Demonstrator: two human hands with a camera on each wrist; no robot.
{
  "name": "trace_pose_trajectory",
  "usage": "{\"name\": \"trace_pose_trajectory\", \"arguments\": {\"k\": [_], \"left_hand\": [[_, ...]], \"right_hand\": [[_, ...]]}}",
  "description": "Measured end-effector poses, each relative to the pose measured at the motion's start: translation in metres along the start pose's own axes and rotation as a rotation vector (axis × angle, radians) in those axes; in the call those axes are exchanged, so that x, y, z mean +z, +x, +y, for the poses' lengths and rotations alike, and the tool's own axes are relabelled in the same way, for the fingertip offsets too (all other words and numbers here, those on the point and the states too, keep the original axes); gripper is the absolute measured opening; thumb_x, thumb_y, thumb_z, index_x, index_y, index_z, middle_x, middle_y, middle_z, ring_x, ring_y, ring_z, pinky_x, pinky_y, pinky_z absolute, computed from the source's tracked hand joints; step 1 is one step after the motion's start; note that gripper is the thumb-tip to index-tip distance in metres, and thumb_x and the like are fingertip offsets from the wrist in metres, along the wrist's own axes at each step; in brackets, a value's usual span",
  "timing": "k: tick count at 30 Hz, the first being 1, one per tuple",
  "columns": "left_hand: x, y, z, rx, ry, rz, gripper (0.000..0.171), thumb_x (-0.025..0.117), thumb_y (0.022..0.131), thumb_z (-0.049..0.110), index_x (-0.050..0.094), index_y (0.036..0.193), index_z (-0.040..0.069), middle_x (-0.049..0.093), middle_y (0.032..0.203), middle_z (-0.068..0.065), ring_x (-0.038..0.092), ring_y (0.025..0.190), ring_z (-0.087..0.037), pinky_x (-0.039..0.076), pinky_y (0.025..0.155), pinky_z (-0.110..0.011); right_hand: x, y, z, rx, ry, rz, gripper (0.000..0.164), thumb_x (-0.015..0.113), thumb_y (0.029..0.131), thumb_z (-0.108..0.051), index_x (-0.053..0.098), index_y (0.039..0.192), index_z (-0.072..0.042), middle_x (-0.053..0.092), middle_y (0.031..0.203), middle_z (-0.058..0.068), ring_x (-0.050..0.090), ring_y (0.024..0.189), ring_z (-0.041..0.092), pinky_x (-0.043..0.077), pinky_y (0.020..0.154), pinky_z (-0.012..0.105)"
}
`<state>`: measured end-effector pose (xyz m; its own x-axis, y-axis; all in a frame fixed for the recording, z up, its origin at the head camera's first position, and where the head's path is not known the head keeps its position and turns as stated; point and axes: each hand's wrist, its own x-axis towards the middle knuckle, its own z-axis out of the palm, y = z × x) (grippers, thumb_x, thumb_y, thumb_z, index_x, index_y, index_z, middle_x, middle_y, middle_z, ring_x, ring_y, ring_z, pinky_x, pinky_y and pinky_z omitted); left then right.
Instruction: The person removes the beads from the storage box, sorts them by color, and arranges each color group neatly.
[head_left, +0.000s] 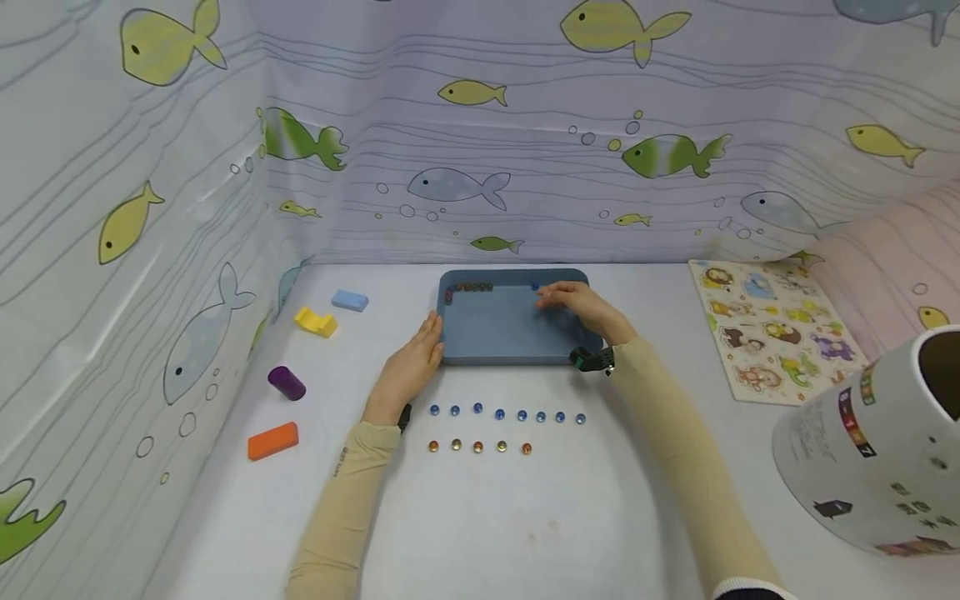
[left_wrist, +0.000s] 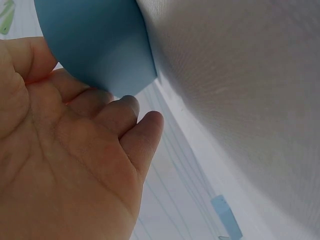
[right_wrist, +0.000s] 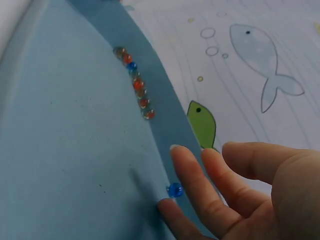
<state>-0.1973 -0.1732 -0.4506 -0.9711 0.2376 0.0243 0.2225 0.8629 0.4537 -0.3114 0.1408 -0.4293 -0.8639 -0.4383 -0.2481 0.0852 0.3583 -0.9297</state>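
Note:
A blue-grey tray (head_left: 510,360) lies on the white table. My left hand (head_left: 408,362) rests along its left side, the fingers fairly straight; the left wrist view shows these fingers touching the tray's wall (left_wrist: 100,45). Over the tray's back right part is my right hand (head_left: 581,307), its fingers extended and pinching nothing. A single blue glass marble (right_wrist: 175,190) sits by the tray's back wall close to those fingertips; whether they touch it I cannot tell. Several more marbles (right_wrist: 138,84), mostly orange-brown and a few blue, line the back wall towards the left corner.
Before the tray run a row of blue marbles (head_left: 500,414) and a row of orange and yellowish ones (head_left: 478,447). Blue (head_left: 349,301), yellow (head_left: 316,322), purple (head_left: 287,383) and orange (head_left: 273,441) blocks lie left. An animal puzzle board (head_left: 772,333) and white cylinder (head_left: 847,450) stand right.

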Motion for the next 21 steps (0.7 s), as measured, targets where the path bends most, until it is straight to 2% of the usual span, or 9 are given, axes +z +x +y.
{"name": "trace_pose_trajectory", "arguments": {"k": [4,7,10,13,17,19,21], "left_hand": [[0.001,0.0,0.0,0.004,0.001,-0.002,0.055,0.039,0.104,0.022,0.022,0.153,0.001,0.016,0.162,-0.014,0.024,0.148,-0.031,0.028,0.119,-0.049],[0.0,0.0,0.0,-0.001,0.007,-0.011,0.055,0.038,0.105,0.023,0.021,0.153,0.001,0.014,0.162,-0.013,0.022,0.149,-0.029,0.027,0.119,-0.047],[-0.001,0.001,0.0,-0.015,0.017,-0.018,0.055,0.037,0.105,0.024,0.021,0.153,0.003,0.013,0.163,-0.011,0.02,0.149,-0.027,0.026,0.12,-0.046],[-0.001,0.002,0.0,-0.02,0.019,-0.017,0.055,0.037,0.105,0.024,0.021,0.154,0.004,0.013,0.163,-0.01,0.021,0.149,-0.027,0.026,0.12,-0.046],[0.0,0.002,0.0,-0.018,0.015,-0.019,0.055,0.037,0.105,0.024,0.022,0.153,0.003,0.014,0.163,-0.011,0.022,0.149,-0.028,0.026,0.12,-0.046],[0.0,0.002,0.0,-0.02,0.016,-0.021,0.055,0.037,0.105,0.024,0.021,0.153,0.004,0.014,0.163,-0.01,0.021,0.149,-0.028,0.027,0.12,-0.046],[-0.001,0.002,0.001,-0.025,0.014,-0.025,0.055,0.037,0.105,0.024,0.021,0.154,0.004,0.013,0.163,-0.01,0.02,0.15,-0.027,0.026,0.12,-0.046]], "right_hand": [[0.001,0.013,0.004,0.008,0.044,0.073,0.041,0.045,0.103,-0.019,0.05,0.137,0.005,0.055,0.136,0.024,0.047,0.134,0.031,0.027,0.12,0.044],[0.001,0.019,0.004,0.006,0.085,0.114,0.041,0.046,0.103,-0.018,0.049,0.138,0.003,0.058,0.133,0.024,0.05,0.133,0.032,0.026,0.12,0.044],[0.001,0.022,0.004,0.002,0.126,0.148,0.041,0.045,0.103,-0.018,0.049,0.138,0.003,0.066,0.125,0.017,0.051,0.131,0.034,0.02,0.122,0.046],[0.001,0.023,0.005,-0.006,0.167,0.192,0.04,0.045,0.103,-0.016,0.05,0.137,0.004,0.073,0.104,0.002,0.057,0.124,0.031,0.018,0.122,0.046],[0.001,0.023,0.009,-0.009,0.24,0.253,0.038,0.046,0.102,-0.012,0.05,0.136,0.006,0.068,0.082,-0.014,0.065,0.102,0.017,0.026,0.12,0.042],[0.0,0.023,0.011,0.005,0.262,0.264,0.038,0.045,0.102,-0.011,0.05,0.136,0.006,0.066,0.08,-0.013,0.064,0.098,0.013,0.031,0.118,0.04],[0.0,0.024,0.011,0.022,0.256,0.252,0.038,0.043,0.103,-0.011,0.049,0.136,0.006,0.065,0.083,-0.012,0.063,0.102,0.015,0.035,0.116,0.04]]}}
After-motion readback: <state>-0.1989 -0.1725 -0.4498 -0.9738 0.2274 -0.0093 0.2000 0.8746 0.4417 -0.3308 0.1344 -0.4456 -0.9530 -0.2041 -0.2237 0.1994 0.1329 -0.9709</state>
